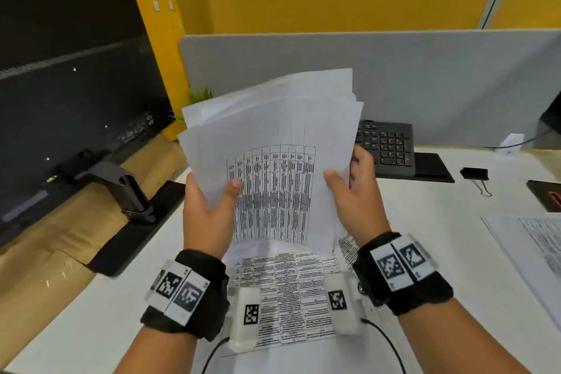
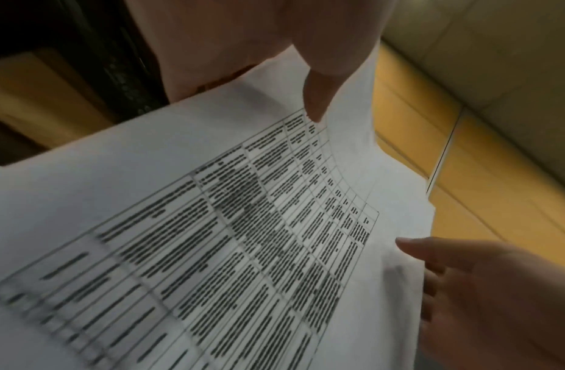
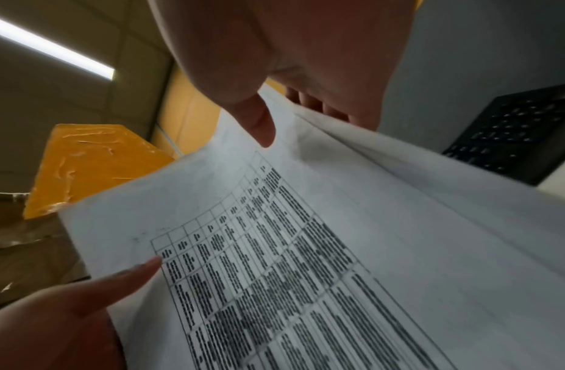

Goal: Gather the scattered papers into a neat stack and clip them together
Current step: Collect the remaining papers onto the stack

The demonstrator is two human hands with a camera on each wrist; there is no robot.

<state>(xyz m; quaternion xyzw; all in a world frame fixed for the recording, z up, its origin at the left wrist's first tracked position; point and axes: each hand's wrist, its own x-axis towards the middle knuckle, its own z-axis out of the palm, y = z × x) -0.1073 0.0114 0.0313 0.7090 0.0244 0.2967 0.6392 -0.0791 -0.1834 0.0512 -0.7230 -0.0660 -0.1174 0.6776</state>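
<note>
A loose sheaf of printed papers (image 1: 273, 143) stands upright over the white desk (image 1: 425, 252), its top edges fanned and uneven. My left hand (image 1: 209, 206) grips its left edge, thumb on the front table print. My right hand (image 1: 352, 191) grips the right edge, thumb in front, fingers behind. Both wrist views show the sheaf (image 2: 211, 225) (image 3: 306, 250) with a thumb pressed on it. Another printed sheet (image 1: 285, 297) lies flat on the desk below my wrists. More papers (image 1: 534, 249) lie at the right. A black binder clip (image 1: 475, 174) sits on the desk, far right of the sheaf.
A black monitor (image 1: 69, 100) on an arm stands at the left above a brown cardboard surface (image 1: 45, 252). A black keyboard (image 1: 385, 146) lies behind the sheaf, before a grey partition (image 1: 425, 70). A dark device (image 1: 546, 194) sits at the right edge.
</note>
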